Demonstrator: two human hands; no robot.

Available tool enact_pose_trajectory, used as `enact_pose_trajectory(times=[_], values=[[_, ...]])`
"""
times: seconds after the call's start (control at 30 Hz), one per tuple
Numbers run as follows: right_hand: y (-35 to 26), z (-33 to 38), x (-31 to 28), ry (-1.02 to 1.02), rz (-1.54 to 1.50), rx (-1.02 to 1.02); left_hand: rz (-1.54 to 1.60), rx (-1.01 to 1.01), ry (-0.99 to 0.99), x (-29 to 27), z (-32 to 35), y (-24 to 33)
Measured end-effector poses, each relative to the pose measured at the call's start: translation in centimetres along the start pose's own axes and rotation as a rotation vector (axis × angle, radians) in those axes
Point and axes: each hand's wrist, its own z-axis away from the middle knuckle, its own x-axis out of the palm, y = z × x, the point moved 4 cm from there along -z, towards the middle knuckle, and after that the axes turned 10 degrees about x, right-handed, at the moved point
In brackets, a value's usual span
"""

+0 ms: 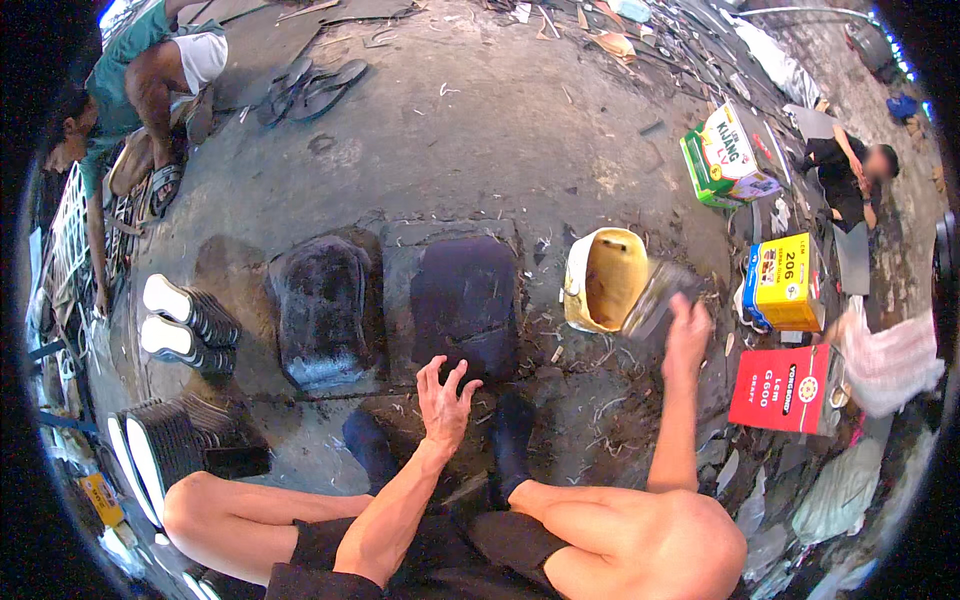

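My left hand (447, 402) hovers by the near edge of a dark, worn pad (465, 300), its fingers apart and curled, holding nothing. To the right, my right hand (688, 330) is closed on a dark flat thing (660, 300), smeared by motion, so its kind is unclear. That thing is beside the rim of a cut-open, yellowish plastic container (578, 285) with a tan coating inside. Left of the first pad lies a second dark pad (330, 300) with whitish stains at its near end. Stacked shoe soles (175, 340) with white tops stand farther left.
More soles (150, 450) are stacked by my left knee. A red box (780, 390), a yellow box (785, 285) and a green-and-white box (730, 155) line the right. Sandals (310, 90) lie far left. A person (150, 90) bends at upper left; another (850, 175) sits far right.
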Motion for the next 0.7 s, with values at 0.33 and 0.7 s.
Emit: enact_pose_trajectory(times=[0.33, 0.7], values=[[-20.1, 15.2, 9.9, -0.653, -0.238, -0.303, 0.067, -0.116, 0.138, 0.5, 0.2, -0.7], [-7.3, 11.5, 25.8, -0.294, 0.377, -0.437, -0.257, 0.015, -0.255, 0.8, 1.0, 1.8]])
